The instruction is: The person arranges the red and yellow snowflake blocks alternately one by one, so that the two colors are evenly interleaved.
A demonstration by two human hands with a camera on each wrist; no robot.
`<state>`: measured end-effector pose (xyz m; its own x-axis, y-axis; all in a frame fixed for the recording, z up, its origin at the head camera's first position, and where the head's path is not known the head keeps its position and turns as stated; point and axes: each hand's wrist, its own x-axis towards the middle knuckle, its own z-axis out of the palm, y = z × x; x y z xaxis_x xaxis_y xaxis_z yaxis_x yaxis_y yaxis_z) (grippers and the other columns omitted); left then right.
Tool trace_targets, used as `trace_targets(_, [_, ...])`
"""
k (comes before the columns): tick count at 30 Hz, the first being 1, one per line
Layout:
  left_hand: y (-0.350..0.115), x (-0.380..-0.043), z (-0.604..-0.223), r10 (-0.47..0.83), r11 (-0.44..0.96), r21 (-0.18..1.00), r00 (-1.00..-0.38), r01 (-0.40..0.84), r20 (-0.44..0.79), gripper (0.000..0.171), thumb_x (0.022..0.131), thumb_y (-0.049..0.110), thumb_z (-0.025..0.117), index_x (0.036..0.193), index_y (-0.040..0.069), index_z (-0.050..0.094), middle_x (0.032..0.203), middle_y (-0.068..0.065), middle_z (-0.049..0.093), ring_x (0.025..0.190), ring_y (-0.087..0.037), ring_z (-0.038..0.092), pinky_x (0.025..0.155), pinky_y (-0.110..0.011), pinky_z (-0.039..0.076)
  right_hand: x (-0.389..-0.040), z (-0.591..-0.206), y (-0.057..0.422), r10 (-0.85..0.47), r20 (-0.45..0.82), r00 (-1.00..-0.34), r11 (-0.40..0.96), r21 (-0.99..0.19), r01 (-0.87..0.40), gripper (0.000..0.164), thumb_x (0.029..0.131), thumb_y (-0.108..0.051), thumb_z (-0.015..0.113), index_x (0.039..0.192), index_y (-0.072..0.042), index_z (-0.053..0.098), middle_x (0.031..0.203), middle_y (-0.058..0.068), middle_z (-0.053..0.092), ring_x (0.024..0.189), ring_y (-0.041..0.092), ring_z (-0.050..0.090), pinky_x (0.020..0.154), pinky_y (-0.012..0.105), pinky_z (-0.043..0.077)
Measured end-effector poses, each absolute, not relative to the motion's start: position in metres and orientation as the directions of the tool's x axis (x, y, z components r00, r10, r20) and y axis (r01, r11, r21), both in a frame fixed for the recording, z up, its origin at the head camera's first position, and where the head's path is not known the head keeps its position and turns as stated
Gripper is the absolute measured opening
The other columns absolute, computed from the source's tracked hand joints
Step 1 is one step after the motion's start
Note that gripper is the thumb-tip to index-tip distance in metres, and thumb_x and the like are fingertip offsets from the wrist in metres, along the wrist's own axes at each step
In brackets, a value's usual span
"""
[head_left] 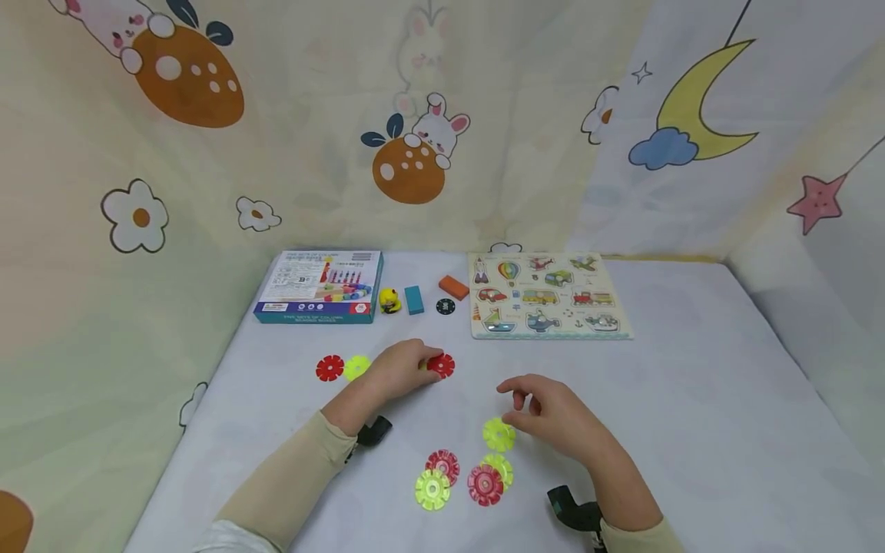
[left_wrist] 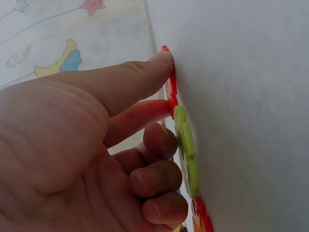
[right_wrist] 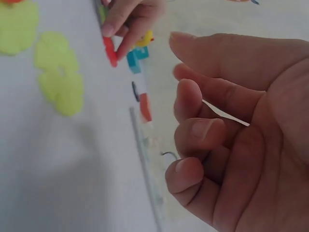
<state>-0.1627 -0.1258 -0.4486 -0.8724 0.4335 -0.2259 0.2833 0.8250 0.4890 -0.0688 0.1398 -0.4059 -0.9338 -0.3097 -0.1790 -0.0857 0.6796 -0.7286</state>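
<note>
My left hand (head_left: 399, 372) pinches a red flower-shaped disc (head_left: 445, 365) by its edges, thumb and index finger on opposite sides. That disc is at the right end of a row. In the left wrist view a yellow-green disc (left_wrist: 186, 150) lies right beside it, followed by another red one (left_wrist: 202, 217). Farther left in the row are a yellow-green disc (head_left: 356, 367) and a red disc (head_left: 329, 368); the hand hides the middle. My right hand (head_left: 553, 415) hovers with loosely bent fingers, holding nothing, near a single yellow-green disc (head_left: 498, 435).
Nearer me, a yellow-green disc (head_left: 432, 490) overlaps a red one (head_left: 445, 462), and a red disc (head_left: 485, 485) overlaps another yellow-green one. Behind stand a box (head_left: 318, 288), a yellow figurine (head_left: 389, 300), a blue block (head_left: 414, 299), an orange block (head_left: 453, 288), a black chip (head_left: 445, 306) and a puzzle board (head_left: 549, 296).
</note>
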Motion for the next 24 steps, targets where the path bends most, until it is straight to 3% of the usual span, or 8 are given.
trace_targets(7, [-0.125,-0.16,-0.449,0.429,0.84,0.453,-0.876,0.298,-0.22,0.052,0.083,0.039,0.07,0.131,0.021,0.059,0.095,0.005,0.058,0.084,-0.011,0.051,0.071,-0.025,0.044,-0.061,-0.436,0.141,-0.353,-0.254,-0.9,0.703,-0.707,-0.077,0.032,0.076,-0.027,0.078,0.103,-0.017,0.064,0.07,-0.002,0.051,0.064,0.014,0.047,0.054,0.027,0.039])
trace_targets(16, [-0.127,-0.159,-0.454,0.452,0.832,0.439,-0.873,0.339,-0.183,0.051,0.084,0.04,0.07,0.13,0.021,0.059,0.095,0.005,0.055,0.084,-0.011,0.049,0.071,-0.025,0.043,-0.06,-0.451,0.121,-0.189,-0.27,-0.944,0.823,-0.569,-0.002,0.042,0.065,-0.037,0.084,0.092,-0.018,0.059,0.065,0.0,0.048,0.059,0.015,0.043,0.052,0.031,0.033])
trace_targets(24, [-0.127,-0.16,-0.451,0.448,0.833,0.443,-0.874,0.331,-0.189,0.051,0.084,0.04,0.07,0.13,0.021,0.059,0.093,0.006,0.056,0.083,-0.011,0.05,0.07,-0.025,0.043,-0.063,-0.442,0.123,-0.204,-0.222,-0.953,0.758,-0.653,-0.01,0.035,0.068,-0.03,0.084,0.08,-0.016,0.054,0.067,-0.001,0.049,0.064,0.014,0.045,0.054,0.03,0.036])
